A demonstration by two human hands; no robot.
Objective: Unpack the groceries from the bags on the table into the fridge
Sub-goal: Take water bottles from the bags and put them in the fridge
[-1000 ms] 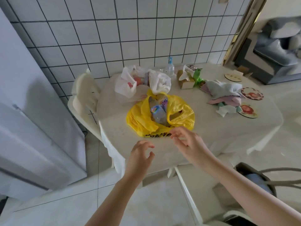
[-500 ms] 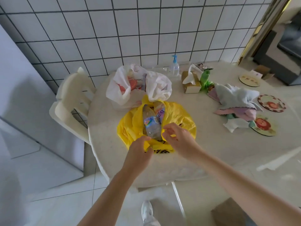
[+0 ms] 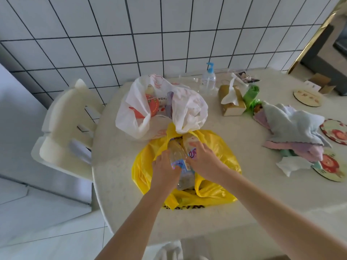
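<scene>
A yellow plastic bag [image 3: 217,147] lies open on the round cream table [image 3: 116,147]. Inside it lie a clear water bottle [image 3: 177,156] with a blue label and, beside it, a bottle with a pink and purple label [image 3: 188,142]. My left hand [image 3: 164,170] curls round the left side of the clear bottle. The fingers of my right hand [image 3: 204,161] wrap over the pink-labelled bottle. Behind the yellow bag stands a white plastic bag [image 3: 187,107], open, with a red-orange package [image 3: 152,107] and other items in it.
A white chair [image 3: 65,128] stands at the table's left; a large white appliance panel [image 3: 13,132] is beyond it. At the back are a pump bottle [image 3: 207,79], a tissue box [image 3: 231,102] and a green bag [image 3: 250,96]. Folded cloths [image 3: 293,128] and round coasters [image 3: 336,132] lie right.
I have stepped closer to the table. Both hands went from hovering at the yellow bag's near edge into the bag and closed on the two bottles.
</scene>
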